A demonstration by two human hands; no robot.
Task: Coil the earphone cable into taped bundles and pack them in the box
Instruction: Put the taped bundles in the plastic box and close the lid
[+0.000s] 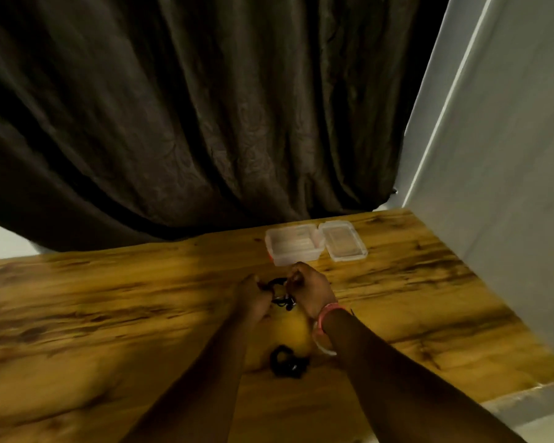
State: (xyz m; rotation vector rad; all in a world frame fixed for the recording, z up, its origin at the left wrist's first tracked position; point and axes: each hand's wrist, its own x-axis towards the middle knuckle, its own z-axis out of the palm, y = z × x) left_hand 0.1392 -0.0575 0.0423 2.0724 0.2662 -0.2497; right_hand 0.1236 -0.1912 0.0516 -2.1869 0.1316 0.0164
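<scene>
Head camera looks down on a wooden table (109, 298) where two hands work close together above the middle of the board. One black earphone cable (277, 290) is stretched between them: the left hand (253, 297) has its fingers curled round one end of the loop, and the right hand (311, 289) pinches the other end, so both are clamped on the same cable, with a short length and an earbud dangling beneath. One pink band (328, 310) circles the right wrist. A second cable, already a coiled bundle (287, 361), lies on the table nearer the person, between the two forearms. One clear plastic box (291, 246) sits just beyond the hands, its hinged lid (344, 241) laid flat to the right. One dark curtain (189, 107) hangs behind, beside a white wall (509, 155).
</scene>
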